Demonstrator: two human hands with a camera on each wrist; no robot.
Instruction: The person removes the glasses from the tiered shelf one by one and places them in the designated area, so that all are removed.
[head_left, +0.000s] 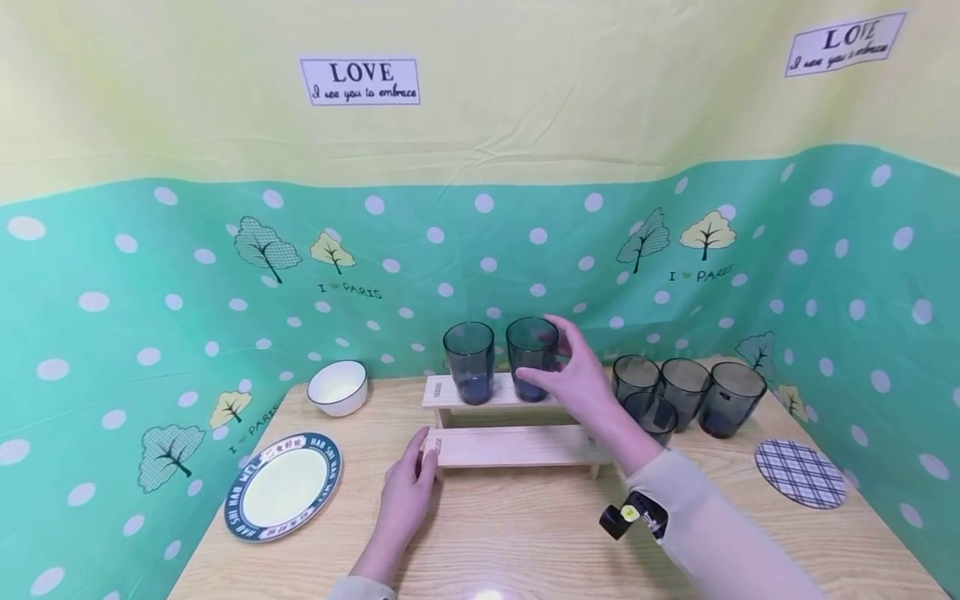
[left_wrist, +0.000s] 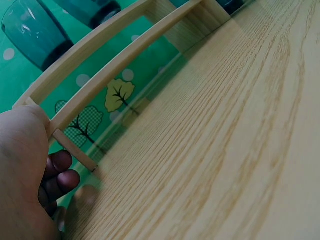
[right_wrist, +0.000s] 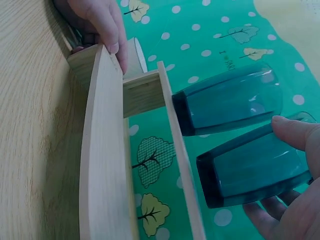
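A two-tier wooden rack stands on the table, its left end gripped by my left hand. In the left wrist view, that hand's fingers curl beside the rack's leg. My right hand holds a dark blue-tinted drinking glass upright, thumb and fingers around its sides. Its base is at the upper tier; whether it touches the board I cannot tell. Left of it, a matching glass stands on the upper tier. In the right wrist view, both glasses appear side by side, the held glass nearer.
Several similar glasses stand grouped right of the rack, one partly behind the right forearm. A white bowl and a blue-rimmed plate are at left. A checked round mat lies at right. Patterned cloth surrounds the table.
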